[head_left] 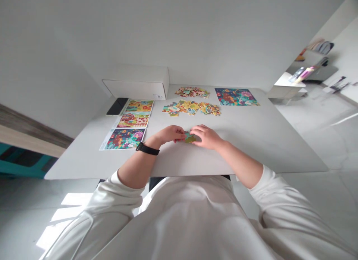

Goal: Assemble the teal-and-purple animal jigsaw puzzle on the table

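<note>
A small joined patch of green and teal jigsaw pieces [190,137] lies on the table in front of me, between my two hands. My left hand [171,134] is closed in a pinch at the patch's left edge, on a puzzle piece mostly hidden by the fingers. From the other side, my right hand [207,136] curves around the patch's right edge. Its thumb and fingers are apart, with fingertips touching or very near the patch. Beyond the hands is a heap of yellowish loose puzzle pieces [191,107]. Farther back sits a pinkish heap of pieces [192,91].
A finished-looking colourful puzzle [237,97] lies at the back right of the white table [251,148]. On the left is a sheet with three pictures [130,125], beside a dark phone [118,106]. A white box [137,89] stands against the wall.
</note>
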Tool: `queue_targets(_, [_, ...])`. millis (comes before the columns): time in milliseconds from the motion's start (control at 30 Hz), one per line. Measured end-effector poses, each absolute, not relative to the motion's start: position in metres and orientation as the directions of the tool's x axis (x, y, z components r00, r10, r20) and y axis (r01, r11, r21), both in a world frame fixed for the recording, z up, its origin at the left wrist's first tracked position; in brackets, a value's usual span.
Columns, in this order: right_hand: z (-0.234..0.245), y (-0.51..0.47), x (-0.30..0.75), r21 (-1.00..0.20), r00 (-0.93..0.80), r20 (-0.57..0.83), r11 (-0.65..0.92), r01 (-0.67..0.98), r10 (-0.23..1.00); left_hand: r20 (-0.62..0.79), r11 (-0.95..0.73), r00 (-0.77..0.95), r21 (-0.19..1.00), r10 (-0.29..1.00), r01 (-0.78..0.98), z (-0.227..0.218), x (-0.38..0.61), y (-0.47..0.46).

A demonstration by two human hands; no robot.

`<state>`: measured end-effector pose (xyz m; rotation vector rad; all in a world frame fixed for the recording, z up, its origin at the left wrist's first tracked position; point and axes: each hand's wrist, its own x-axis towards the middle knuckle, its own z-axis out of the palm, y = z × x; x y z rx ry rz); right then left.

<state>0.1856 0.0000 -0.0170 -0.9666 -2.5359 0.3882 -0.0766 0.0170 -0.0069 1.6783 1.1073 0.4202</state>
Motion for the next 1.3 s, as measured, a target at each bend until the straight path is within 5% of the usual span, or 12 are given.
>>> queue_targets(133, [-0.023, -0.003, 0.183, -0.374, -0.712, 0.274, 0.754, 0.541, 0.647, -0.226, -0.053, 0.441, 0.842, 0.868, 0.537, -0.008, -0.081, 0.017])
queue_targets(300, [-0.023, -0.005, 0.183, -0.403, -0.759, 0.211, 0.763, 0.506, 0.615, -0.007, -0.150, 0.241, 0.766, 0.970, 0.625, -0.008, -0.088, 0.021])
queue_targets(700, [-0.029, -0.003, 0.185, -0.377, -0.782, 0.260, 0.805, 0.458, 0.567, 0.017, -0.206, 0.302, 0.769, 0.953, 0.605, -0.019, -0.086, 0.025])
queue_targets(1033, [-0.031, -0.001, 0.184, -0.408, -0.758, 0.262, 0.781, 0.473, 0.597, 0.063, -0.210, 0.266, 0.793, 0.962, 0.571, -0.019, -0.082, 0.023])
queue_targets(1300, [-0.031, 0.024, 0.208, -0.486, -0.524, 0.378, 0.646, 0.589, 0.763, 0.063, -0.122, 0.119, 0.796, 0.991, 0.593, -0.010, -0.084, 0.024])
